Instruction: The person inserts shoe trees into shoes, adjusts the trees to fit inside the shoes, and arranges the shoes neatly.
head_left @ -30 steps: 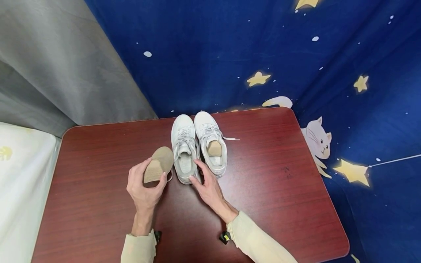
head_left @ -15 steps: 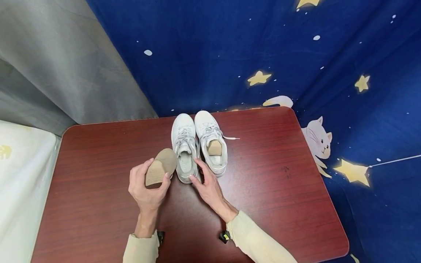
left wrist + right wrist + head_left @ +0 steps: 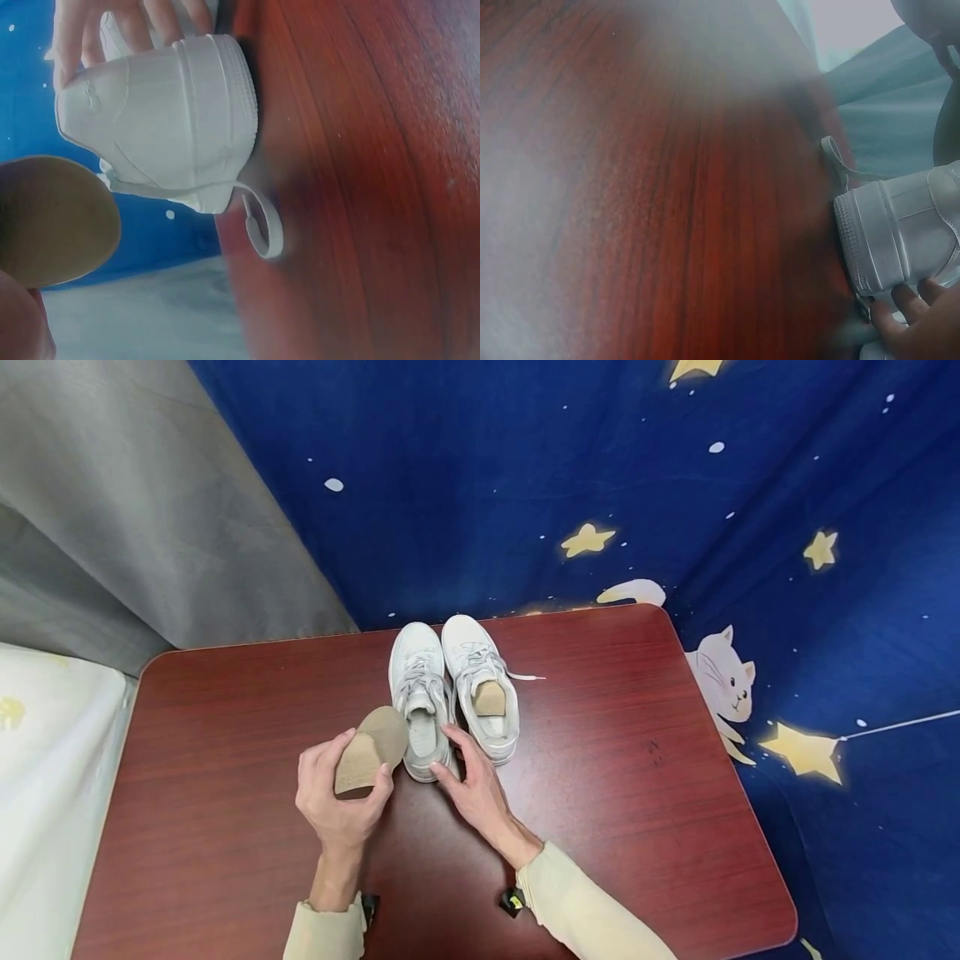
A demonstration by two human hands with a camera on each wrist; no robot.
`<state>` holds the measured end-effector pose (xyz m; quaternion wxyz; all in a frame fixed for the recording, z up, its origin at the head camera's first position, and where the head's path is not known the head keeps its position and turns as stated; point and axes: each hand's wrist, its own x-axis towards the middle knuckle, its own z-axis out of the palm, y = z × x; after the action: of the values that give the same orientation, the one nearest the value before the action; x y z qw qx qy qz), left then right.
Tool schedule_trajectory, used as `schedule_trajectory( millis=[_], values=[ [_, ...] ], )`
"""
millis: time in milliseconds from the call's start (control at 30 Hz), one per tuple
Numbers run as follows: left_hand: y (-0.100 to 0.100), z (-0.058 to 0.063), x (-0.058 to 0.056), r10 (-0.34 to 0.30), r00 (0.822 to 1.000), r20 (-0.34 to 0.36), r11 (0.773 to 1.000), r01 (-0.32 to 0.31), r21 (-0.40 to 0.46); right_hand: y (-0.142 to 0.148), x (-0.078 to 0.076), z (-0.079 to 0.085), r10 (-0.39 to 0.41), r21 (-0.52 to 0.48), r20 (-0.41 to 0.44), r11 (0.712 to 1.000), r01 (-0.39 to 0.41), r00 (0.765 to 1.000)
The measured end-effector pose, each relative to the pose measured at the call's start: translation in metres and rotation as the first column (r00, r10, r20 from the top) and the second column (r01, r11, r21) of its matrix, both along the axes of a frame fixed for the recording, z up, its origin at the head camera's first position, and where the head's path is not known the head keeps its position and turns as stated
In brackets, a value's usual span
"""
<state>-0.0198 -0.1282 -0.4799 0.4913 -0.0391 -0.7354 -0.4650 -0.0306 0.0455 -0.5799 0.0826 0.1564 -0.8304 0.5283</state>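
Two white sneakers stand side by side, toes toward the back. My left hand (image 3: 339,800) pinches a tan shoe insert (image 3: 384,733) between thumb and fingers, its rounded end tilted toward the left sneaker (image 3: 414,653). In the left wrist view, the insert (image 3: 56,221) hangs beside that sneaker's heel (image 3: 154,112), above the table. My right hand (image 3: 482,793) holds the left sneaker by its heel, thumb at the back and fingers along the inner side. Inside the right sneaker (image 3: 467,639), a similar tan insert (image 3: 489,698) lies below the tongue; its front is hidden.
The dark red wooden table (image 3: 637,777) bears both sneakers near its back edge. A loose lace (image 3: 527,677) trails right from the right sneaker. Behind hang a blue starry curtain (image 3: 465,485) and a grey curtain (image 3: 187,527). White cloth (image 3: 52,777) is at left.
My left hand has moved slightly right and toward me with the insert, whose rounded end now overlaps the left sneaker's side. The right hand and both sneakers stay in place.
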Motion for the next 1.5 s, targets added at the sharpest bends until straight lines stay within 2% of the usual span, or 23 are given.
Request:
schedule_trajectory(
  millis=[433, 833, 1233, 1500],
  values=[
    [0.004, -0.005, 0.003, -0.033, 0.999, -0.012, 0.999, 0.033, -0.024, 0.0, 0.001, -0.002, -0.014, 0.005, -0.007, 1.0, 0.014, 1.0],
    [0.01, -0.002, 0.005, -0.073, 0.997, -0.026, 0.997, 0.072, -0.029, -0.002, 0.0, -0.002, -0.004, 0.001, -0.018, 1.0, 0.004, 1.0],
    [0.013, -0.015, 0.005, -0.103, 0.995, -0.018, 0.994, 0.102, -0.044, -0.001, 0.001, -0.001, -0.004, 0.015, -0.01, 1.0, 0.004, 1.0],
    [0.015, -0.018, 0.004, -0.119, 0.993, -0.01, 0.992, 0.118, -0.047, -0.001, 0.002, -0.001, -0.009, 0.012, -0.011, 1.0, 0.009, 1.0]
  ],
)
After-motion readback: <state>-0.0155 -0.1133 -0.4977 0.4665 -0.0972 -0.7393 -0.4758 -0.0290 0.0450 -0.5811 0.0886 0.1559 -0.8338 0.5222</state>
